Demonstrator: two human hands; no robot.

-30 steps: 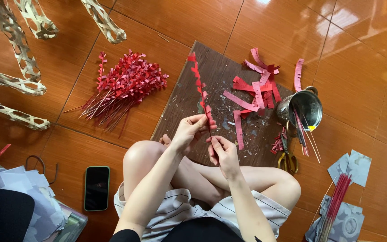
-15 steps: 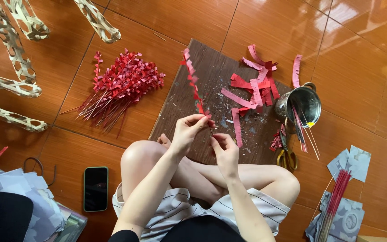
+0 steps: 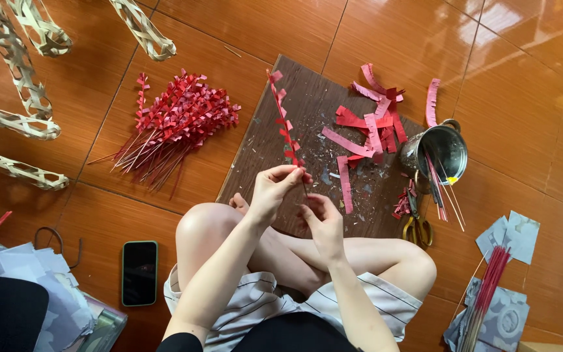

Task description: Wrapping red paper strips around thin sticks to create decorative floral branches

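Left hand [image 3: 275, 189] pinches a thin stick wrapped in fringed red paper [image 3: 283, 120], pointing to 12 o'clock; right hand [image 3: 320, 218], fingers curled, grips its lower end.

A brown board [image 3: 307, 124] is laid on the tiled floor. Left of the board, a bundle of red-wrapped sticks [image 3: 171, 124] is spread out; farther left, woven bamboo frames [image 3: 17, 78] are seen. On the board's right part, red paper strips [image 3: 369, 130] are scattered. At the board's right edge a metal cup [image 3: 441, 150] is stood, with scissors [image 3: 418, 225] just below it. Below and left of the board a phone [image 3: 139, 272] is laid flat. Well right of the board and lower, red sticks [image 3: 487, 293] are laid on grey paper [image 3: 509, 238].
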